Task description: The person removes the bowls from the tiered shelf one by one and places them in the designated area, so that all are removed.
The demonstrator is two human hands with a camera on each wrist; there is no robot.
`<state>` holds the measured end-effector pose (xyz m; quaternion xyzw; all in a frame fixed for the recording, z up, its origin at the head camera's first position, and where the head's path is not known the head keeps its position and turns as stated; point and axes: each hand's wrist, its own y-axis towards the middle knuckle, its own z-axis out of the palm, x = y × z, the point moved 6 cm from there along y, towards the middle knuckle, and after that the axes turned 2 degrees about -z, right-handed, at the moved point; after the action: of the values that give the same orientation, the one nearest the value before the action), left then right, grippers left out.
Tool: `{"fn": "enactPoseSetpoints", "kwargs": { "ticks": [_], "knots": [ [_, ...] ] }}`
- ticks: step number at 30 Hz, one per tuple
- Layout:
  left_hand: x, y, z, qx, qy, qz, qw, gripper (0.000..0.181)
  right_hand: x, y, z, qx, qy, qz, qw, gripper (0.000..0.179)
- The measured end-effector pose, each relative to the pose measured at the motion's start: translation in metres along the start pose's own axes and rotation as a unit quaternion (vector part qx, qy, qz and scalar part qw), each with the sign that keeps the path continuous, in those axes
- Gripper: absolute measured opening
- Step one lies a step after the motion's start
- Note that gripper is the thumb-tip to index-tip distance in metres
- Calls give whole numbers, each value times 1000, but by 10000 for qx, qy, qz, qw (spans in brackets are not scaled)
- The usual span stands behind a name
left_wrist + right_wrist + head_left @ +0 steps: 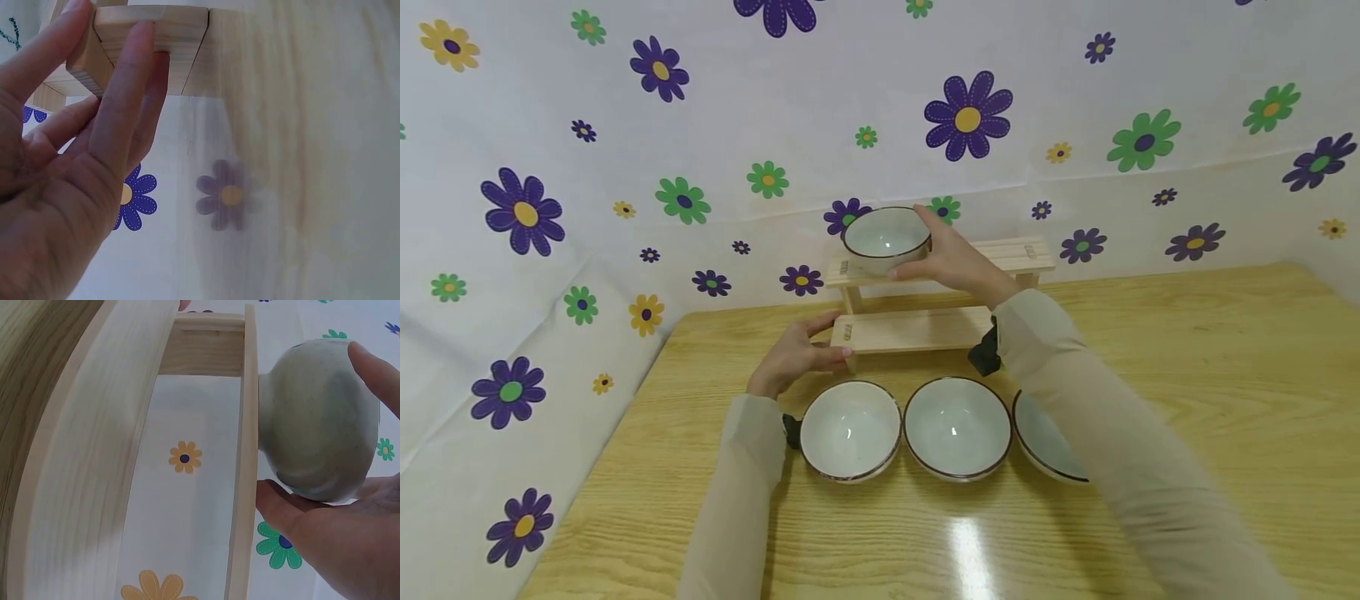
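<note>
A two-step wooden rack stands at the back of the table. At the left end of its lower step is my left hand, thumb and fingers gripping the board's end; the left wrist view shows the fingers against the wooden end piece. My right hand holds a white bowl with a dark rim by its right side, upright at the left end of the upper step. In the right wrist view, the bowl's foot is right at the upper board's edge, with thumb and fingers on opposite sides of the bowl.
Three similar bowls stand in a row before the rack: a left bowl, a middle bowl and a right bowl partly hidden by my right sleeve. A flower-printed cloth hangs behind the wood-grain table.
</note>
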<state>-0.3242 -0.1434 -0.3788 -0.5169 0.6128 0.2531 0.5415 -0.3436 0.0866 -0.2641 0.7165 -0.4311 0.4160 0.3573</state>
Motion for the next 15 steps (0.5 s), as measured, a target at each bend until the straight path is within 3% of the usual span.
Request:
{"fn": "enactPoseSetpoints", "kwargs": {
  "ticks": [15],
  "knots": [
    [0, 0, 1, 20, -10, 56, 10000, 79, -7, 6, 6, -203, 30, 112, 9997, 110]
  ]
}}
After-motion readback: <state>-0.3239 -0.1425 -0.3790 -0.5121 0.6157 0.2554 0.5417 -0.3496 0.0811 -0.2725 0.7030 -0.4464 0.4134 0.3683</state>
